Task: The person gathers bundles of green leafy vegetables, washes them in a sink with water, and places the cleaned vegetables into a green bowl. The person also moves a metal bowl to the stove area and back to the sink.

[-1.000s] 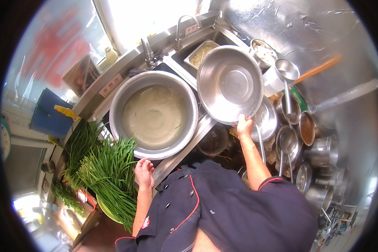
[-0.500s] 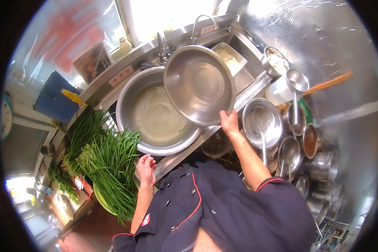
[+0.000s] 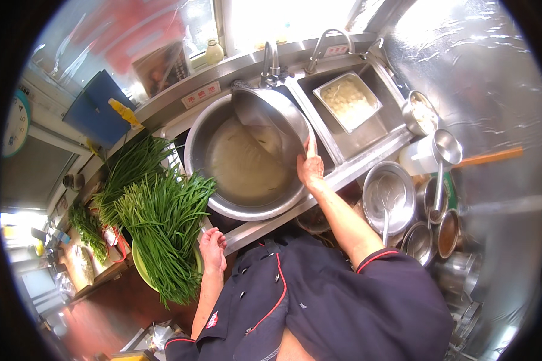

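Right hand [image 3: 311, 168] pinches steel bowl [image 3: 272, 113], frame centre; left hand [image 3: 212, 248], grip unclear. One-handed slip could splash cloudy water [image 3: 238, 163].

Bowl [image 3: 274, 111] silver-grey; leaves [image 3: 162, 222] green; water [image 3: 241, 165] perhaps yellowish.

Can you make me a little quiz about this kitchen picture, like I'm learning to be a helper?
1. Which of the person's hands grips the wide, round, silver metal bowl?
2. True or false: the long, thin green stalks lie to the left of the big round grey metal basin.
3. Fill in: the rectangular silver metal tray of pale pieces sits in the steel sink on the basin's ____ side.

Key: 1. The right hand. 2. True. 3. Right.
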`<state>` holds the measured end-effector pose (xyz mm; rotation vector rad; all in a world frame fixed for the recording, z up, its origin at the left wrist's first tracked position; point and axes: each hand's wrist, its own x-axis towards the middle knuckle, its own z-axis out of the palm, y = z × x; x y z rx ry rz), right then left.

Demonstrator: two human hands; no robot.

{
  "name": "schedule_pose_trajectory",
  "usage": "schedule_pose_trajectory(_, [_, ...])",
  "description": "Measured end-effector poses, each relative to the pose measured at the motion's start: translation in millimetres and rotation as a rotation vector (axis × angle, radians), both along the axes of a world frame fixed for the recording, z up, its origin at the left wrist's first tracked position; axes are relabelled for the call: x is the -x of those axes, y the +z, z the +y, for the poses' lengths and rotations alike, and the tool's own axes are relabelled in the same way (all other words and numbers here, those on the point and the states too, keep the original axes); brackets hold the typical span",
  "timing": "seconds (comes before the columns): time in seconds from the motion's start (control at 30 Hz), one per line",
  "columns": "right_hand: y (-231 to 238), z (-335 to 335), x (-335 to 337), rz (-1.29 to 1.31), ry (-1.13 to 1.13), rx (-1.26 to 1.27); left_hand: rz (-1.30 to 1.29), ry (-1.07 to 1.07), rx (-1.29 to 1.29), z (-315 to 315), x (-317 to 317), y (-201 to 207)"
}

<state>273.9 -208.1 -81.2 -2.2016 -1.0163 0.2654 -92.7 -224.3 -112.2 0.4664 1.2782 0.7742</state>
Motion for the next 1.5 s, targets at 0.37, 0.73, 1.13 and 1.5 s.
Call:
schedule_pose_trajectory(0.37, [-57,-3,65,1.112,-0.354,-0.012,-0.001,0.087,0.022,-5,-12,2])
schedule_pose_trajectory(0.73, [-49,-24,72,1.547,-0.305,0.019,0.072,0.102,0.040,-6,-15,7])
schedule_pose_trajectory(1.13, [-16,-69,108,1.468,-0.345,-0.218,0.072,-0.251,-0.038,9,-1,1])
schedule_pose_trajectory(1.5, [33,-145,171,1.509,-0.421,-0.455,-0.376,-0.514,-0.077,16,-24,70])
